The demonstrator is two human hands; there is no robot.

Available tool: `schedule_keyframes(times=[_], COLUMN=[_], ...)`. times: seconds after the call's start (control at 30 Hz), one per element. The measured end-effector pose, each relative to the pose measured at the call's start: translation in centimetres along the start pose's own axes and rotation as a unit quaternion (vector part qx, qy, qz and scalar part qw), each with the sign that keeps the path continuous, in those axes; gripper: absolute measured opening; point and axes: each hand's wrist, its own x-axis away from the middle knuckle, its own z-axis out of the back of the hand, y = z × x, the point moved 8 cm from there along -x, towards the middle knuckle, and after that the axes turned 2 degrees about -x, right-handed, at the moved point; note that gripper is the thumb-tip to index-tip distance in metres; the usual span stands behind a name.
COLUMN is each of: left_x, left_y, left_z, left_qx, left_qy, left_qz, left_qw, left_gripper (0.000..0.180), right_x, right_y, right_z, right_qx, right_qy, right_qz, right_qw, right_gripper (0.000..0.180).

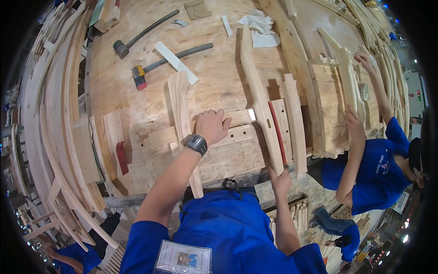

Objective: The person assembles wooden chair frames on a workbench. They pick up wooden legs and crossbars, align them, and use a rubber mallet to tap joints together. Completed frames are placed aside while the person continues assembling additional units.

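Observation:
My left hand lies over a pale wooden crosspiece, its fingers curled over the far edge and the thumb apart. The crosspiece runs sideways, its right end against a long curved wooden leg with a small slot in it. Near the crosspiece's left part, a shorter shaped wooden leg stretches from the bench past my wrist, partly under it. My right hand is closed round the near end of the long curved leg. A red-edged block lies just right of that leg.
Two mallets and a white strip lie on the workbench. Another wooden leg lies right of the red-edged block. A co-worker handles wooden parts at the right. Long timber pieces are stacked at the left.

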Motion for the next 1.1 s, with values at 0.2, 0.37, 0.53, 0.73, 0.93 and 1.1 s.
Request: schedule_keyframes(times=[0.2, 0.37, 0.53, 0.73, 0.93, 1.1], left_x=[-0.1, 0.0, 0.1, 3.2, 12.6, 15.1], left_y=[0.4, 0.6, 1.0, 1.4, -2.9, -6.1], left_z=[0.0, 0.2, 0.2, 3.3, 6.7, 3.5], left_qx=[-0.005, -0.014, -0.007, 0.05, -0.003, 0.062], left_qy=[0.0, 0.01, -0.033, 0.114, 0.224, 0.187], left_qz=[0.006, 0.008, 0.017, -0.008, 0.28, 0.306], left_qw=[1.0, 1.0, 0.999, 0.992, 0.934, 0.931], left_gripper=[0.042, 0.042, 0.042, 0.04, 0.063, 0.054], right_x=[-0.4, 0.1, 0.3, 2.4, 3.6, 6.0], right_y=[0.3, 0.5, 0.9, -2.0, -11.6, -25.3], right_z=[0.3, -0.4, -0.2, 5.4, 8.0, 4.2], right_qx=[-0.014, -0.021, 0.005, 0.049, -0.107, -0.048], right_qy=[0.025, 0.01, -0.054, 0.036, 0.0, -0.102], right_qz=[0.053, 0.075, 0.084, 0.184, 0.294, 0.469], right_qw=[0.998, 0.997, 0.995, 0.981, 0.95, 0.876], right_gripper=[0.047, 0.046, 0.049, 0.046, 0.045, 0.058])
